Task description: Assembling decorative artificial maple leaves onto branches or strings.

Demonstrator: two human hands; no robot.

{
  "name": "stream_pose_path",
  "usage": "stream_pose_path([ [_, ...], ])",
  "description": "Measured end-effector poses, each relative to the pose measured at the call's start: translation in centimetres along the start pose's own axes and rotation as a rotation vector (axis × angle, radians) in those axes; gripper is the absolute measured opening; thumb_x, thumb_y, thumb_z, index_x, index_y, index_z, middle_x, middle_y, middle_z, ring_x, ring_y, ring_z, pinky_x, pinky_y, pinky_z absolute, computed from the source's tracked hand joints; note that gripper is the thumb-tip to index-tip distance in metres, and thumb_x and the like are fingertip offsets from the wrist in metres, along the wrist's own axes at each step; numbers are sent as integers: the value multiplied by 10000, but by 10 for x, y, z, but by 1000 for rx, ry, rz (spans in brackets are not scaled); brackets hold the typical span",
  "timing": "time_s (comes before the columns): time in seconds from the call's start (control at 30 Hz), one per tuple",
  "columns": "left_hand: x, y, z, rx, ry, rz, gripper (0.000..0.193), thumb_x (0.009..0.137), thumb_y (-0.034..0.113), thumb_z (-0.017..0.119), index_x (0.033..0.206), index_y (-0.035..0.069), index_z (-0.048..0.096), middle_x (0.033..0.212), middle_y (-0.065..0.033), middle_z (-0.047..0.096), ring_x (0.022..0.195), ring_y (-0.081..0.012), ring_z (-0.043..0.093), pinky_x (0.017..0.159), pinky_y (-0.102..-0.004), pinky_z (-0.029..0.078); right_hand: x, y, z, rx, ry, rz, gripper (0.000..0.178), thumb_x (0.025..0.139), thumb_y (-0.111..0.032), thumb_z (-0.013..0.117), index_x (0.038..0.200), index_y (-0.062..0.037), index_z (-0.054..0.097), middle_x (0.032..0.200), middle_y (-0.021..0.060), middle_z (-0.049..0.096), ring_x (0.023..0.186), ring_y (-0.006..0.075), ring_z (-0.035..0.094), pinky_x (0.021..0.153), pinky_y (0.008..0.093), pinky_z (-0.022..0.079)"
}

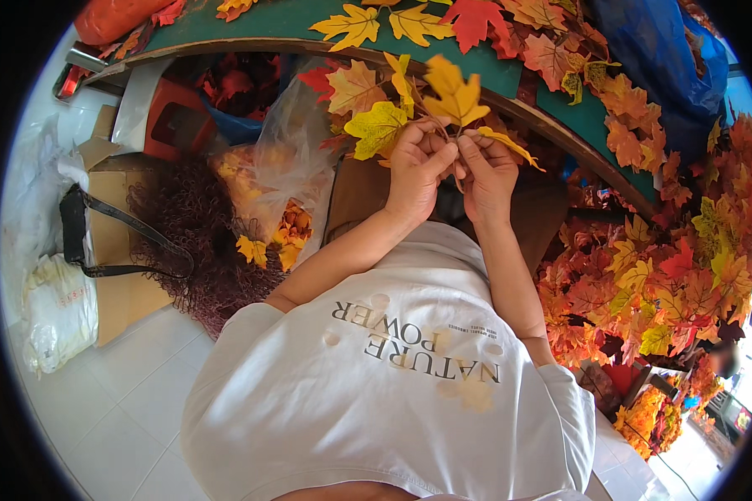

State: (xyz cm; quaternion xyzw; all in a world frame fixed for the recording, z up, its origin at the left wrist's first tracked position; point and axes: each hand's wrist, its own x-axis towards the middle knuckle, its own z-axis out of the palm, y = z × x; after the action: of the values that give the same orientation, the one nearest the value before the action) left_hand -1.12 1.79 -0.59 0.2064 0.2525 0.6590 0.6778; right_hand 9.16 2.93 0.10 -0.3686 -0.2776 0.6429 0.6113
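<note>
In front of my chest, at the table's near edge, both hands are closed with fingertips pinched close together. My left hand (418, 171) grips the stems of a spray of artificial maple leaves; a yellow-green leaf (376, 129) and an orange-pink leaf (355, 88) spread out beside it. My right hand (487, 177) pinches at the thin stem below a golden-yellow maple leaf (455, 92), which stands up above the fingers. Another yellow leaf (510, 146) sticks out past the right knuckles. The exact joint of the stems is hidden by my thumbs and fingers.
More maple leaves lie along the green table (276, 18), near a blue plastic bag (664, 75). A big heap of leaf garlands (643, 284) fills the right. At left are a red stool (175, 117), dark curly stems (188, 217), a clear bag (288, 146) and a cardboard box (125, 284).
</note>
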Motion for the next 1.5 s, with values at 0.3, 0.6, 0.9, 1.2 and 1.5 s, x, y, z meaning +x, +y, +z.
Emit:
stream_pose_path([
  [0.3,6,-7,-14,80,-37,15,270,835,-6,591,1086,16,492,736,-34,546,563,-138,551,539,-236,468,1,4,-11,-209,-106,-61,124,823,41,614,947,43,617,766,58,626,558,104,556,483,225,454],
  [0.6,12,-3,-18,6,68,16,191,858,22,582,1031,33,501,789,-59,594,603,-154,597,538,-242,487,-7,11,-9,-411,-98,-275,173,915,-48,514,1050,45,571,812,44,615,748,92,562,675,207,461],
  [0.9,16,-5,-28,-151,200,-96,209,861,106,613,1043,74,513,872,-56,624,767,-180,649,700,-296,535,-12,-10,-32,-886,-275,-488,163,917,-121,528,935,-12,647,719,34,590,718,107,520,669,236,422],
  [1.2,0,-11,-3,-146,29,-300,281,876,206,606,1098,50,531,1094,-94,624,1040,-188,588,933,-324,435,-12,-6,-27,-224,75,-191,152,911,-128,564,926,10,627,716,-6,554,583,54,468,522,177,389],
  [1.5,-2,-11,-12,-181,68,-556,218,871,224,619,1005,53,624,894,-23,628,803,-112,581,697,-247,491,-11,-17,-30,-921,66,-876,79,797,-38,643,869,-11,625,736,50,595,599,156,554,524,241,445],
])
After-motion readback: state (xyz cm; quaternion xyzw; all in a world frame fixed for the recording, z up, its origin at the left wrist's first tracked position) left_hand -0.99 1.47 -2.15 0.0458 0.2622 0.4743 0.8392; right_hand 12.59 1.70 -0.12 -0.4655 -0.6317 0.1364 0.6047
